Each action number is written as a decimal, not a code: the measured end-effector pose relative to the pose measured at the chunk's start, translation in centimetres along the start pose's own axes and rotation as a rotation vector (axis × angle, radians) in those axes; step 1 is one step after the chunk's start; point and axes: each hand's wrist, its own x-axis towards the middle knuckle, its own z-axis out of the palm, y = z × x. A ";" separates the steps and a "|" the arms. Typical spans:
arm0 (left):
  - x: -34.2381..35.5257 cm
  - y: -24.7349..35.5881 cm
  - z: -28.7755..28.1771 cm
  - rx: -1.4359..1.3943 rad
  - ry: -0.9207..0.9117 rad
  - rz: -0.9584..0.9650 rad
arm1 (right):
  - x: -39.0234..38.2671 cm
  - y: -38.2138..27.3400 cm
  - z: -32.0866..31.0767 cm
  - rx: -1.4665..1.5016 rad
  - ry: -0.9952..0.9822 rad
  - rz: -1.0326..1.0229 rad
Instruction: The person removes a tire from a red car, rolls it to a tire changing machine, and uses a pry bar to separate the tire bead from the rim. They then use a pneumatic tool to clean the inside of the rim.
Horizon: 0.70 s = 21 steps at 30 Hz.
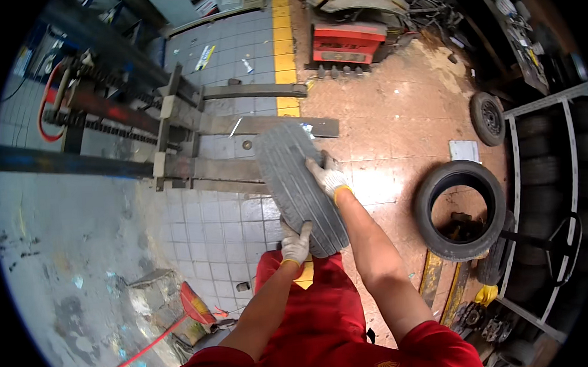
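Observation:
A grey-black car tire [299, 186] stands tilted in front of me, its grooved tread facing up and its far end leaning left. My right hand [329, 175], in a white work glove with a yellow cuff, grips the tire's right edge near the far end. Lower down, my left hand [296, 242], gloved the same way, holds the tire's left edge close to my red trousers. The fingers of both hands partly vanish around the tire's sides. Just beyond the tire lie the metal forks [271, 123] of a lifting machine.
At right, another tire [428, 203] lies near a metal rack [514, 172] stacked with tires. A small wheel [487, 119] leans farther back. A red box [348, 44] sits at the far side. Lower left are a red-handled dustpan [195, 303] and a broken concrete block [155, 297].

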 end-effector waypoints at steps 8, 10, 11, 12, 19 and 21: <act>8.6 15.0 0.6 0.089 0.053 -0.155 | 3.6 17.3 -1.4 0.375 0.067 0.179; 13.2 16.0 0.9 0.074 0.122 -0.126 | 6.0 15.4 -1.0 0.368 0.076 0.179; 15.7 15.8 0.1 -0.008 0.140 -0.053 | 6.4 12.3 -1.1 0.325 0.075 0.157; 16.4 16.8 -1.4 -0.062 0.068 -0.055 | 7.3 9.3 -1.4 0.286 0.098 0.135; 20.7 7.1 -6.6 0.153 -0.197 -0.094 | 21.8 -9.6 3.4 0.049 0.101 -0.023; 24.4 7.0 -7.9 0.120 -0.109 -0.145 | 27.5 -15.3 5.3 0.026 0.099 -0.103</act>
